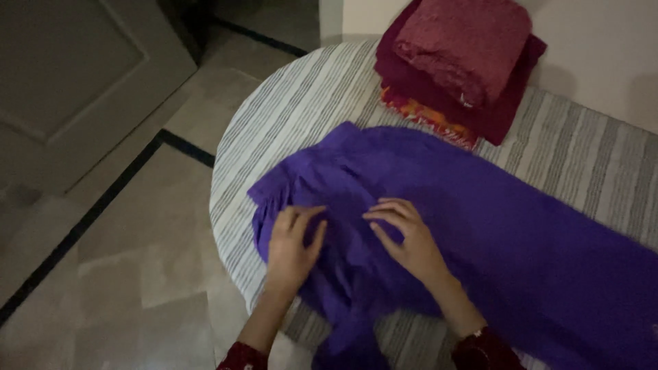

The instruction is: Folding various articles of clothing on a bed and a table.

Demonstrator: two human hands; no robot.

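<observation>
A large purple garment (493, 226) lies spread over a round table covered with a grey-and-white striped cloth (301, 103). Both of my hands rest flat on the garment's left end. My left hand (293, 243) presses the gathered edge with fingers apart. A little to its right, my right hand (404, 236) lies palm down with fingers spread on the fabric. Neither hand grips anything. Dark red cuffs show at both wrists.
A stack of folded clothes (459, 62) sits at the table's far edge: maroon pieces on top, an orange patterned one underneath. Tiled floor with a dark inlay line (103, 205) lies to the left. A grey door or panel (75, 75) stands at the upper left.
</observation>
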